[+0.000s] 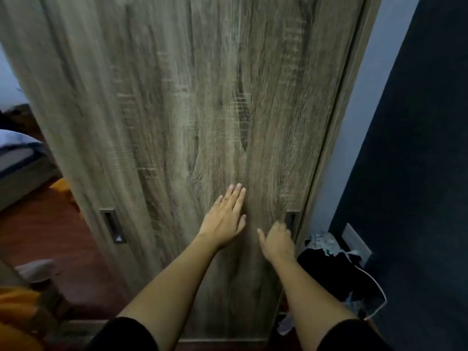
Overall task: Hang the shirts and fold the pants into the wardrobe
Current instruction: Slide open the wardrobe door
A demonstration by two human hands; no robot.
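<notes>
Facing the wardrobe door (190,110), a wood-grain panel that fills most of the view; no interior is visible. The door's right edge sits against the wardrobe frame (336,148). Right of the frame is a narrow strip of pale wall (354,148), then a dark wall (417,173), so that side is tight. Past the left edge there is open floor (50,224), with a bed (17,158) further back and orange cloth (15,307) at lower left.

There is a recessed handle near each edge: the left handle (112,225) is untouched, and the right handle (292,219) is at the frame side.

The left grip (225,219) lies flat on the panel, fingers straight and together, between the handles and nearer the right one. It holds nothing.

The right grip (277,241) has the thumb spread left and the fingers bent up to the bottom of the right handle. The frame is blurred, so I cannot tell whether they are hooked in.

The clothes pile (316,259), dark and light pieces, is on the floor in the gap just right of the frame, near the right grip and not touched. Beside it are a white cable (377,300) and an outlet plate (355,240).
</notes>
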